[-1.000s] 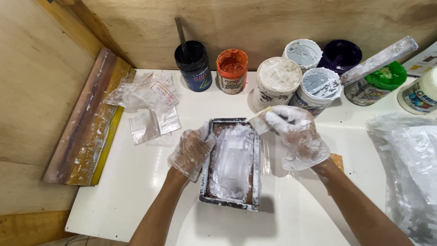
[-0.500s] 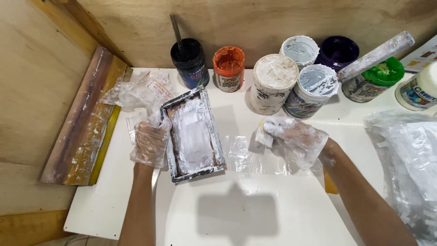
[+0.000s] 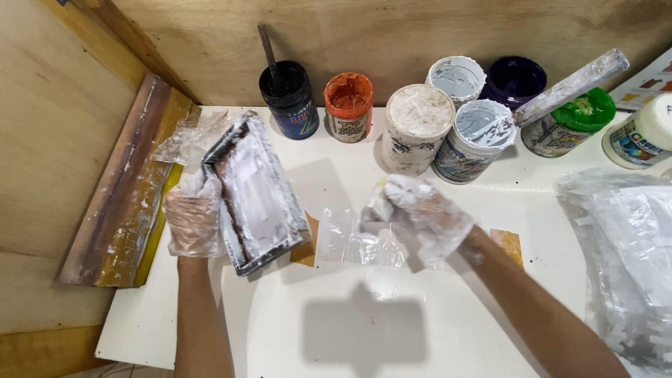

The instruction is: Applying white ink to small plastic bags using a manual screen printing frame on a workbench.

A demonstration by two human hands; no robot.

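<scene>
the left hand, in a thin clear glove, grips the long outer edge of a small rectangular screen frame, fingers curled around the rim so the white-smeared mesh stays untouched. the frame sits tilted, its far end angled away from the wrist. the right hand, gloved and caked in white, is closed loosely, pinching the edge of a clear plastic sheet lying just left of it on the white table. beyond its knuckles stand 2 white-lidded ink jars, within easy reach.

Labelled paint jars along wall, plastic bags right
</scene>
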